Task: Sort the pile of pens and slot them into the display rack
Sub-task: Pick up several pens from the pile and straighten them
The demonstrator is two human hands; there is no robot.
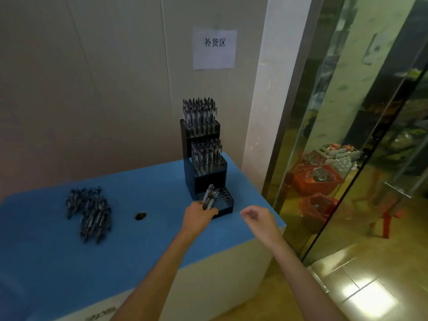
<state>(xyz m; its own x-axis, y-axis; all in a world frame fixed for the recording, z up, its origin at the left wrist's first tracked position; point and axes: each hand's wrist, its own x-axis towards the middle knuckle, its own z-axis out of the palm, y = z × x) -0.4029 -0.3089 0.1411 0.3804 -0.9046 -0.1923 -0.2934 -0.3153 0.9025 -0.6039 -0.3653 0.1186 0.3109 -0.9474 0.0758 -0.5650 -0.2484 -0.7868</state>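
A black stepped display rack (209,179) stands at the far right of the blue table (143,242). Its top and middle tiers are packed with upright pens; the lowest tier (224,198) shows open holes. My left hand (199,216) grips a bundle of pens (209,196) right in front of that lowest tier. My right hand (259,220) hovers to the right of the rack with loosely curled fingers and holds nothing. A pile of loose pens (90,212) lies on the table's left part.
A round hole (140,215) is cut in the tabletop between the pile and the rack. The table's right edge drops off beside my right hand. A wall with a paper sign (215,47) is behind; a glass partition (347,135) stands to the right.
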